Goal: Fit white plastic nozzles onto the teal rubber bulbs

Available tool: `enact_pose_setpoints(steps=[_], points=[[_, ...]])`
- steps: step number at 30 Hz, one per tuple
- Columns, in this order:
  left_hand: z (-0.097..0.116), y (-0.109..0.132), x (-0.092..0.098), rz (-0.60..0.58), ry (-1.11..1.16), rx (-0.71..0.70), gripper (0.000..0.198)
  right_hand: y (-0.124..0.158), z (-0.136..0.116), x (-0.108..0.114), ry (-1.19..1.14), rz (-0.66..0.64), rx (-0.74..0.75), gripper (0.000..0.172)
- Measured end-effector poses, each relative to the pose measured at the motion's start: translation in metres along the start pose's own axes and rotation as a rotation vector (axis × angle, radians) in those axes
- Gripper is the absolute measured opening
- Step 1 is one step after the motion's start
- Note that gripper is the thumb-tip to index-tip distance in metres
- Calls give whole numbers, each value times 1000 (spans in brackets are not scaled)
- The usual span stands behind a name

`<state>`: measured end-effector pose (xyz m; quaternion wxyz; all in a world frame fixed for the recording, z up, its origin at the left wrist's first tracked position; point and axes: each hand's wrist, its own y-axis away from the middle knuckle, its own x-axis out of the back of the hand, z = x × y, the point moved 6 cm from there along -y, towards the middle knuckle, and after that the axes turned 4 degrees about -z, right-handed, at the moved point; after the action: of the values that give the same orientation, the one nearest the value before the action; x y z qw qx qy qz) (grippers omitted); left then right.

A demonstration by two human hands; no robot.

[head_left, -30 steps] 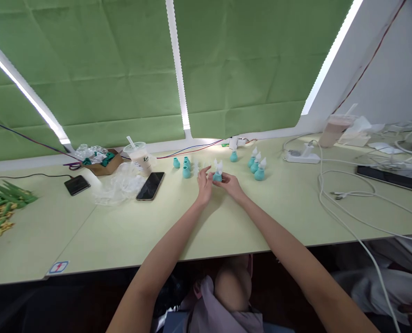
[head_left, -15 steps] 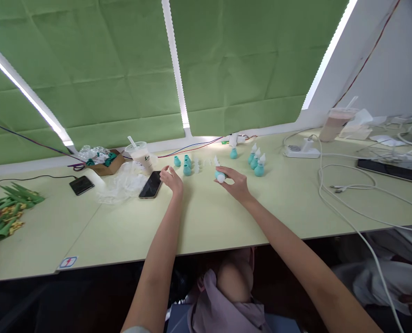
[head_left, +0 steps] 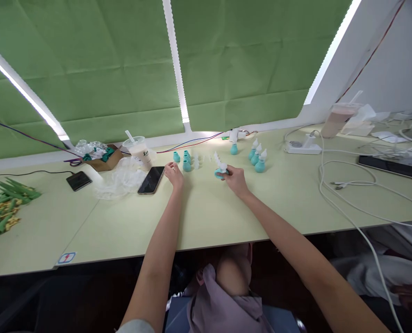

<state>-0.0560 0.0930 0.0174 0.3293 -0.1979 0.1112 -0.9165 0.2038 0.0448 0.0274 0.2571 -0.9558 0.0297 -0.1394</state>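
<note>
My right hand is closed on a teal squeeze bulb with a white fitting at its neck, held just above the table. The bulb looks pressed flat between thumb and fingers. White nozzle pieces stand in a row just behind it. My left hand rests on the table beside the phone, fingers loosely bent and a little apart, with nothing visible in them. Several teal bulbs without nozzles stand behind it, next to white pieces. To the right, several bulbs with white nozzles stand upright.
A drink cup, crumpled plastic bag and cardboard box lie left. A power strip, white cables and another cup occupy the right. Green leafy pieces lie far left.
My right hand has turned the bulb, which now looks squeezed, with its white fitting facing up. My left hand has moved slightly right, off the phone's edge, and lowered to the table.
</note>
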Motion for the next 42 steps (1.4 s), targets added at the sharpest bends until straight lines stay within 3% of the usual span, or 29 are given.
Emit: enact_pose_setpoints(steps=[5, 8, 10, 12, 14, 17, 24, 32, 36, 42], points=[[-2, 1, -6, -52, -21, -3, 17, -9, 17, 5, -56, -31, -73, 34], [-4, 1, -8, -80, -44, -8, 19, -22, 30, 17, 177, 113, -90, 39], [-6, 1, -10, -99, -53, -6, 21, -37, 45, 28, 346, 214, -176, 39], [-7, 2, -11, -104, -45, 1, 20, -56, 65, 34, 439, 170, -308, 34], [-8, 2, -10, -102, -31, 1, 19, -75, 76, 38, 530, 123, -328, 28], [-8, 1, -10, -98, -18, -1, 17, -89, 83, 45, 685, 174, -338, 29], [-15, 1, -13, -89, 80, 20, 19, -85, 96, 41, 728, 329, -460, 32], [-13, 4, -15, -140, 58, 38, 18, -75, 103, 40, 685, 342, -474, 39], [-12, 4, -14, -145, 42, 29, 18, -73, 106, 39, 653, 331, -510, 51], [-13, 4, -13, -134, 55, 44, 19, -72, 92, 31, 654, 350, -308, 70]])
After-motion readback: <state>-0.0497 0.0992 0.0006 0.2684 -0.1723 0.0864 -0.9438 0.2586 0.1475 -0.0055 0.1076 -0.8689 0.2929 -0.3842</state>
